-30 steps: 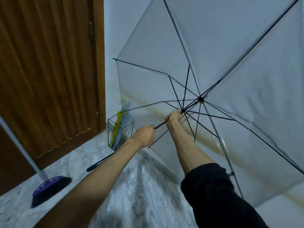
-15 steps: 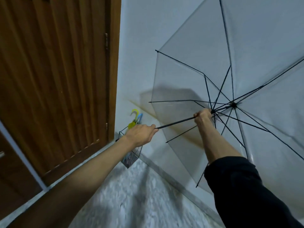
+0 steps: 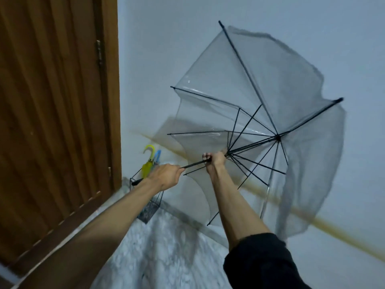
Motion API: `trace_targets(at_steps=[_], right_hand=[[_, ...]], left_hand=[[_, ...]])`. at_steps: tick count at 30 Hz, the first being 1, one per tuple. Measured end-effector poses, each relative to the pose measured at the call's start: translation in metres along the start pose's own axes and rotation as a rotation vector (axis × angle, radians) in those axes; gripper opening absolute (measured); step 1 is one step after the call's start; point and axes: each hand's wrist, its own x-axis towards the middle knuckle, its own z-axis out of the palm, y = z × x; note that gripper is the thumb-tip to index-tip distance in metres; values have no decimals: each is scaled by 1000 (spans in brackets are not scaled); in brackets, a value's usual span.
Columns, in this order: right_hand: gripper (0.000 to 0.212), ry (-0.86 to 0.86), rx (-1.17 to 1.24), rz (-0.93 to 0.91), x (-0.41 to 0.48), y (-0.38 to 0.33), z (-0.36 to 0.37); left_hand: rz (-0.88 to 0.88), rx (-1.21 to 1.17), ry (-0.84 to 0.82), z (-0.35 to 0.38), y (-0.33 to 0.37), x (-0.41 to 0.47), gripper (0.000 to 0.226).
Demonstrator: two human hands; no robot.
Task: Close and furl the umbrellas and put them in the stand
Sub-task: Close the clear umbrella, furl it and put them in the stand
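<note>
gripping thin black shaft (image 3: 195, 163), both hands; clear plastic canopy (image 3: 277, 84) crumpling

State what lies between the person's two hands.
Head view: only a bare stretch of the thin black umbrella shaft lies between the left hand and the right hand.

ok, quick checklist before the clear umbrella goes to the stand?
1. Left hand grips shaft near the handle end: ok.
2. Right hand grips shaft where the ribs meet: ok.
3. Clear umbrella fully closed: not ok, ribs spread.
4. Canopy furled: not ok, hangs loose.
5. Room in stand: cannot tell; yellow umbrella and blue umbrella sit in it, left arm hides part.
</note>
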Motion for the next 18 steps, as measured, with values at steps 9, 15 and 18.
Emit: trace_targets(at_steps=[9,15,18], right_hand=[[48,276,-123,-101,38,28,25],[52,185,-232,-90,12,8,41],[43,94,-234,-135,3,5,42]], left_hand=[[1,-85,16,-7,-15,11,38],[77,50,131,-18,-68,-17,46],[70,40,202,-23,-90,-32,36]])
